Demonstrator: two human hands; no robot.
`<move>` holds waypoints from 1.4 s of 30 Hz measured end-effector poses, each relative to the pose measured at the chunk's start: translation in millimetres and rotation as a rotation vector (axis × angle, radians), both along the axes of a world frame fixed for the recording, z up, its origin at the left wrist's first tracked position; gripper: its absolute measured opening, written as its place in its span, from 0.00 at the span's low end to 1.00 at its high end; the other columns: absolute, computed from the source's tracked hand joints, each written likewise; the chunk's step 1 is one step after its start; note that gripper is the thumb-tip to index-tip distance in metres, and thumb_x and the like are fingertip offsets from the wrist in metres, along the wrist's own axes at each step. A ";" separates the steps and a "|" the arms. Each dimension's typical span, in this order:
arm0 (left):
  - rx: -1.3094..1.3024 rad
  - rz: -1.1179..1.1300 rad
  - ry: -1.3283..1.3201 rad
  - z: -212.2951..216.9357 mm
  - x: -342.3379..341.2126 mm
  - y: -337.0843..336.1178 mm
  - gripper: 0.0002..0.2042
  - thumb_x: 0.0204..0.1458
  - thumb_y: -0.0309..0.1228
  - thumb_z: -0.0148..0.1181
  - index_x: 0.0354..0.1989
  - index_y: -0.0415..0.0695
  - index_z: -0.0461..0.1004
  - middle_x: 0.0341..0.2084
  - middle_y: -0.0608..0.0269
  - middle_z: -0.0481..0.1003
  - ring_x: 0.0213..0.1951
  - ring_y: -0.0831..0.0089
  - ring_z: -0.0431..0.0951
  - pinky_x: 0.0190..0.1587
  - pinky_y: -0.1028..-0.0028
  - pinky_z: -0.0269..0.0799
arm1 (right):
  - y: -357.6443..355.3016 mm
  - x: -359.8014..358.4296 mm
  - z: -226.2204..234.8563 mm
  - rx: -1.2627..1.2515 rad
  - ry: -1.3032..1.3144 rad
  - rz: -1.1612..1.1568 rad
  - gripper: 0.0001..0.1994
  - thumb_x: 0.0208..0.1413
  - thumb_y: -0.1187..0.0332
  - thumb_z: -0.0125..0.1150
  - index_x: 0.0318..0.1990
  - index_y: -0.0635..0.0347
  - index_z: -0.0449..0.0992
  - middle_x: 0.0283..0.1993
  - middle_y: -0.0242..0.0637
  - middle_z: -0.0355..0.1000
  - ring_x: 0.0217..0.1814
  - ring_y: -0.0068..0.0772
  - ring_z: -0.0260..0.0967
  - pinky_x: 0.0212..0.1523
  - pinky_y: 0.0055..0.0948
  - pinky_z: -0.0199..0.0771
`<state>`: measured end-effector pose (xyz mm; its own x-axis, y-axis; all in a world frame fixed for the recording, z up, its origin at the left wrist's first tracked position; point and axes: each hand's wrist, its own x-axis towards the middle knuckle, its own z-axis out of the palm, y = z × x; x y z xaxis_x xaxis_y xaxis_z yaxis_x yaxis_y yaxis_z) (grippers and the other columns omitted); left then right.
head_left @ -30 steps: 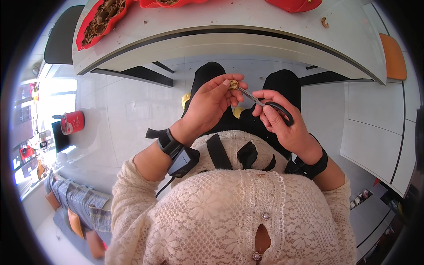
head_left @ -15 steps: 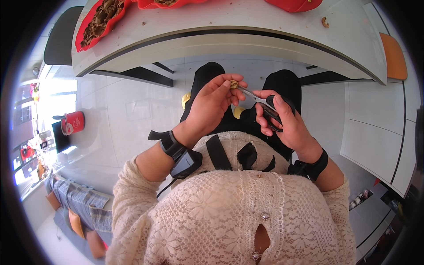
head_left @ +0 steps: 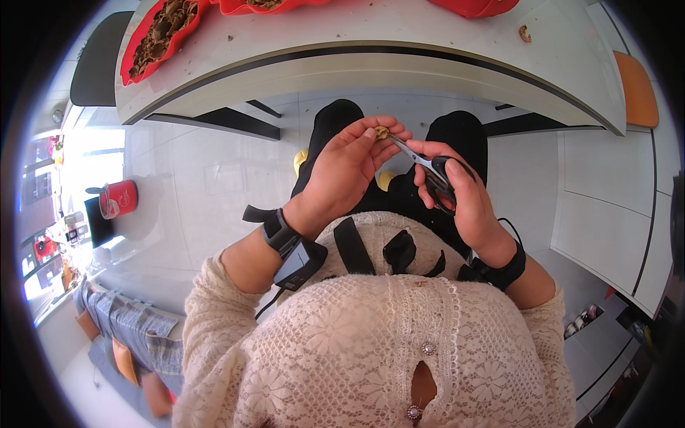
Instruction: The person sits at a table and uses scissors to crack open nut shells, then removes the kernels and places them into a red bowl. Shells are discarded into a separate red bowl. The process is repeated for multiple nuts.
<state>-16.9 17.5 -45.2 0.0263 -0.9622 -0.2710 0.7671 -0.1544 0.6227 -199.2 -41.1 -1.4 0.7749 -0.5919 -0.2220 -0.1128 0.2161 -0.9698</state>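
Over my lap, my left hand (head_left: 351,155) pinches a small tan piece of walnut (head_left: 382,133) between thumb and fingers. My right hand (head_left: 469,196) is closed round the black handles of a pair of scissors (head_left: 417,156). Their metal blades point up and left, with the tips at the walnut piece. Whether the tips are inside it is too small to tell. Above my hands, on the table, a red dish (head_left: 187,34) holds brown walnut shells.
The white table (head_left: 399,28) runs across the top, its near edge beyond my knees. A shell fragment (head_left: 525,33) and crumbs lie on it, with a red container (head_left: 474,6) at the back. A red bucket (head_left: 118,199) stands on the floor to the left. An orange chair (head_left: 635,89) is at the right.
The walnut piece and scissor tips have shifted slightly right. The fingers of my left hand are now straighter and more spread, and my right hand has turned a little on the handles.
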 end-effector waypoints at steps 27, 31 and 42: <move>-0.050 0.097 -0.085 3.7 -5.2 0.1 0.14 0.63 0.27 0.36 0.52 0.33 0.64 0.49 0.50 0.69 0.55 0.65 0.69 0.59 0.69 0.64 | 6.6 0.8 7.1 -0.032 0.063 -0.014 0.24 0.63 0.57 0.34 0.59 0.64 0.61 0.38 0.32 0.63 0.32 0.16 0.57 0.27 0.16 0.59; -0.056 0.108 -0.119 3.2 -6.7 1.0 0.14 0.63 0.27 0.36 0.52 0.33 0.64 0.49 0.51 0.69 0.55 0.64 0.69 0.59 0.69 0.64 | 7.3 5.2 6.8 -0.289 0.157 0.014 0.23 0.62 0.57 0.34 0.57 0.64 0.63 0.38 0.30 0.63 0.31 0.16 0.56 0.28 0.15 0.58; -0.138 0.123 0.015 -6.2 -2.6 1.3 0.15 0.64 0.31 0.39 0.53 0.36 0.64 0.49 0.53 0.70 0.56 0.61 0.69 0.59 0.67 0.64 | -2.9 9.2 0.0 -0.175 0.047 0.013 0.27 0.62 0.53 0.33 0.58 0.67 0.64 0.35 0.33 0.65 0.28 0.16 0.56 0.23 0.15 0.56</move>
